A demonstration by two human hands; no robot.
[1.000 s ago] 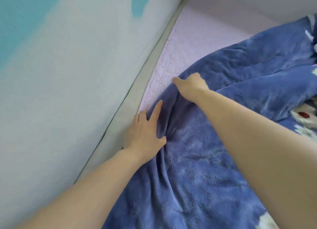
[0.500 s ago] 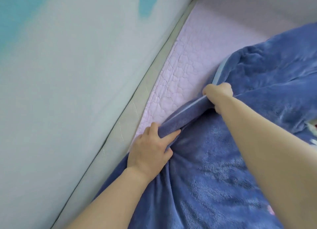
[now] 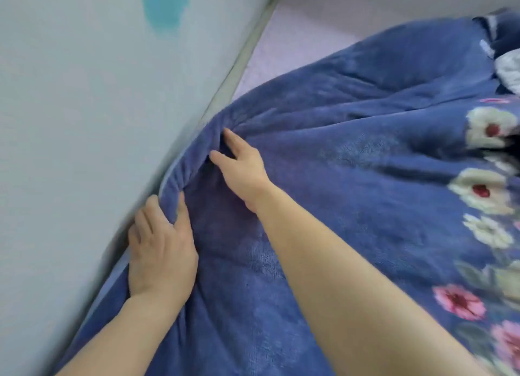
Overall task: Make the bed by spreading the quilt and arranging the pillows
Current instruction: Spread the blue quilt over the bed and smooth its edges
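Observation:
A blue fleece quilt (image 3: 351, 178) with white and pink flowers along its right side covers most of the bed. Its left edge is bunched up against the wall. My left hand (image 3: 161, 246) pinches that bunched edge low by the wall, thumb on top and fingers behind the fold. My right hand (image 3: 242, 167) lies flat on the quilt just beyond it, fingers apart, the fingertips reaching into a crease. A pale pink quilted mattress pad (image 3: 295, 43) shows uncovered at the far corner. No pillow can be clearly made out.
A pale wall (image 3: 84, 122) with a teal patch (image 3: 164, 4) runs along the left of the bed, with a narrow grey strip (image 3: 247, 49) between wall and mattress. A grey-white piece of fabric (image 3: 509, 69) lies at the far right edge.
The quilt's edge has moved left to the wall and now covers the pink pad near my hands. My right hand has let go of the edge and opened flat.

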